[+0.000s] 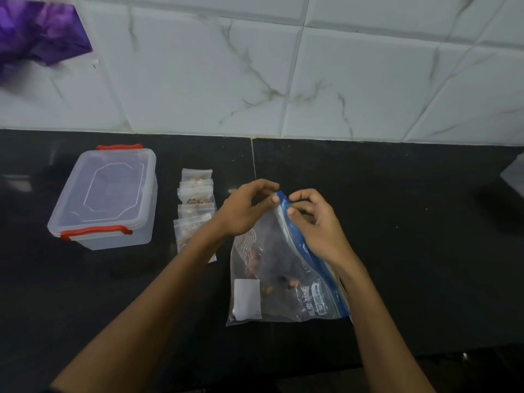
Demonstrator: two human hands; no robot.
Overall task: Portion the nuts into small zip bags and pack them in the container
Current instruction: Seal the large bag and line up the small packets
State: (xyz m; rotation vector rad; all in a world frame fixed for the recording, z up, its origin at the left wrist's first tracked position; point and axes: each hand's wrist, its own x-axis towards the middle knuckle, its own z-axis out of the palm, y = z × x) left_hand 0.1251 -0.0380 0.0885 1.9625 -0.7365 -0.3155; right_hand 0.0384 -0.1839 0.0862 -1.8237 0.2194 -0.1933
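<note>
A large clear zip bag (279, 282) with a blue zip strip lies on the black counter, a few brown nuts inside it. My left hand (246, 208) and my right hand (314, 219) both pinch the far end of its blue strip. Left of the hands, several small clear zip bags (195, 205) filled with nuts lie in a row. Further left stands a clear plastic container (107, 197) with red clips, its lid on.
The black counter (397, 222) runs up to a white marble-patterned tiled wall (283, 66). A purple plastic bag (39, 26) hangs at the top left. A pale object (513, 174) shows at the right edge. One loose nut (233, 191) lies beyond my left hand.
</note>
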